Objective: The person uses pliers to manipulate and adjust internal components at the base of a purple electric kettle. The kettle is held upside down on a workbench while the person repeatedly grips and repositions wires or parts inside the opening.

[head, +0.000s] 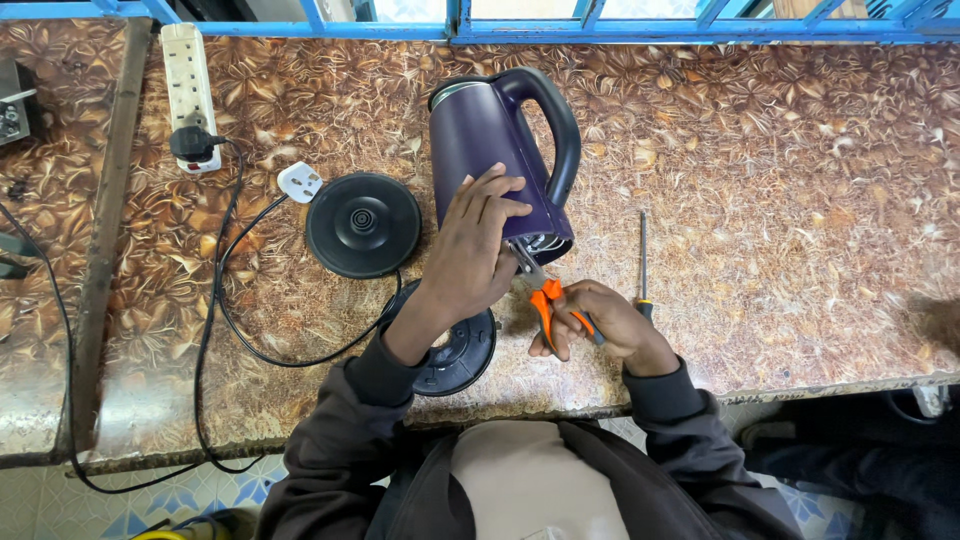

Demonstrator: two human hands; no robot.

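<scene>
A dark purple electric kettle (485,140) lies on its side on the brown patterned counter (780,180), its open underside turned toward me. My left hand (472,250) rests on the kettle's lower body and steadies it. My right hand (597,322) grips orange-handled pliers (545,295), whose jaws reach into the kettle's underside. A round black cover (462,352) lies flat under my left wrist, partly hidden by the arm.
The kettle's black power base (362,224) sits left of the kettle, its cord looping to a white plug (300,182). A white power strip (187,90) holds a black plug. A thin screwdriver (643,262) lies right of my right hand. The counter edge runs just below.
</scene>
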